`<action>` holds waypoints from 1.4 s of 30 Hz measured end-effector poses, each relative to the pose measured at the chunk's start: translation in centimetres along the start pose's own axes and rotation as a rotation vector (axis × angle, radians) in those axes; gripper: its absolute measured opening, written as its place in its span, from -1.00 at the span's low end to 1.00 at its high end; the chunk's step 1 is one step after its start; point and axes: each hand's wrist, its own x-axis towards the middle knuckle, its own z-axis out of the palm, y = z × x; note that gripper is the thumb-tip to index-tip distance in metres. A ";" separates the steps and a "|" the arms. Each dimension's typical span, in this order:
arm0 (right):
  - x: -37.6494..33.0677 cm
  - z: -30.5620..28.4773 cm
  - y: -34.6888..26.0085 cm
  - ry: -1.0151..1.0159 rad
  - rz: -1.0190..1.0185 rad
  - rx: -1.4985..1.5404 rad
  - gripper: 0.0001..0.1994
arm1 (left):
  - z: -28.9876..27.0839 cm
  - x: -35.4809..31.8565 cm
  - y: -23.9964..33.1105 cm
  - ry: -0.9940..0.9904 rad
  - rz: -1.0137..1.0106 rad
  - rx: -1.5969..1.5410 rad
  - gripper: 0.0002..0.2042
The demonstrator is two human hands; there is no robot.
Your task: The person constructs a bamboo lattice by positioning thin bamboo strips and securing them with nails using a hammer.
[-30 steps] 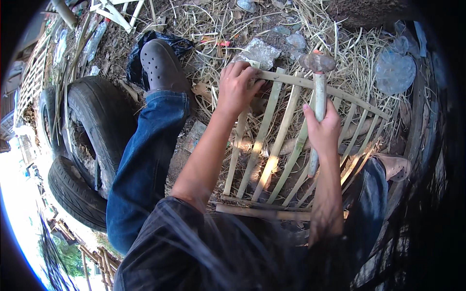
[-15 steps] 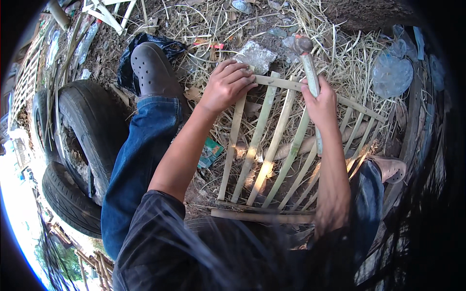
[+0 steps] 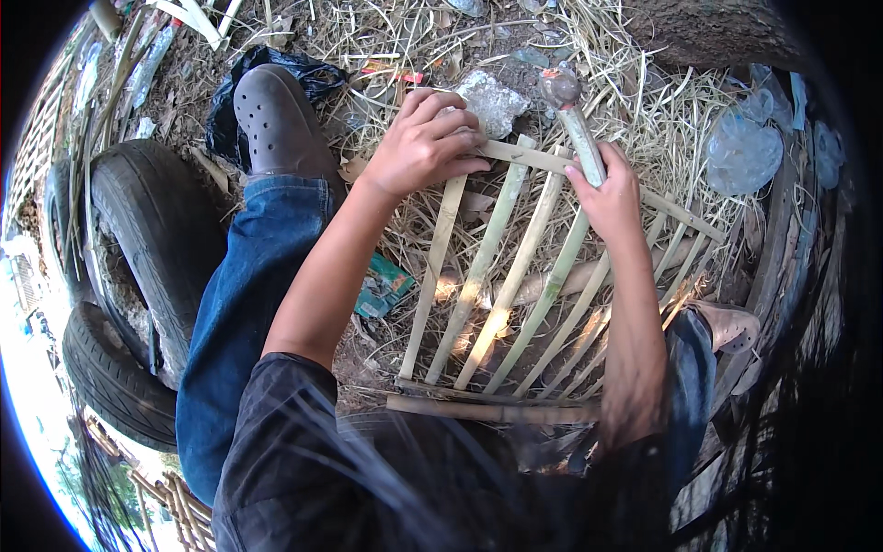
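Observation:
A fan-shaped frame of pale green and yellow bamboo slats (image 3: 512, 276) lies between my legs, its crossbar (image 3: 526, 155) on the far side. My left hand (image 3: 430, 140) is closed at the crossbar's left end, fingers curled and thumb along the near edge; what lies under the fingers is hidden. In my right hand (image 3: 611, 195) is a hammer (image 3: 580, 138), gripped by its pale handle. Its rounded, rusty head (image 3: 559, 88) points away from me, beyond the crossbar. The right hand is over the crossbar, right of its middle.
A pale stone (image 3: 497, 103) sits just beyond my left hand. Old tires (image 3: 158, 230) stand on the left. Straw, a green packet (image 3: 384, 285) and a black plastic bag (image 3: 223, 120) litter the ground. Clear plastic bags (image 3: 743, 152) lie at the right, near a log (image 3: 713, 32).
My left hand's fingers have lifted and arched a little at the crossbar's end. The hammer head has shifted slightly left and nearer. The whole view has moved slightly.

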 end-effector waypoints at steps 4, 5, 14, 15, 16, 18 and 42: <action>-0.2 0.2 0.6 0.004 0.024 0.026 -0.73 | 0.7 -0.2 0.3 -0.007 0.023 -0.025 -0.74; -0.2 0.2 0.5 -0.006 0.036 0.041 -0.73 | 0.8 -0.3 0.4 0.024 0.008 -0.043 -0.75; -0.1 -0.1 -0.2 -0.035 0.076 0.072 -0.75 | 1.2 -0.8 0.3 0.091 0.075 0.030 -0.79; -0.2 -0.2 -0.1 -0.029 0.075 0.067 -0.76 | 1.1 -0.7 0.0 0.100 0.106 0.057 -0.78; -0.2 -0.3 0.1 -0.022 0.073 0.062 -0.77 | 1.0 -0.6 -0.2 0.100 0.117 0.046 -0.78; -0.5 -0.6 -0.2 -0.044 0.122 0.111 -0.78 | 0.5 -0.3 -0.1 0.106 0.124 0.011 -0.76; -14.5 -12.7 -13.4 0.249 -0.304 0.113 -0.71 | -15.6 2.2 17.5 -0.277 -0.849 -1.375 -0.72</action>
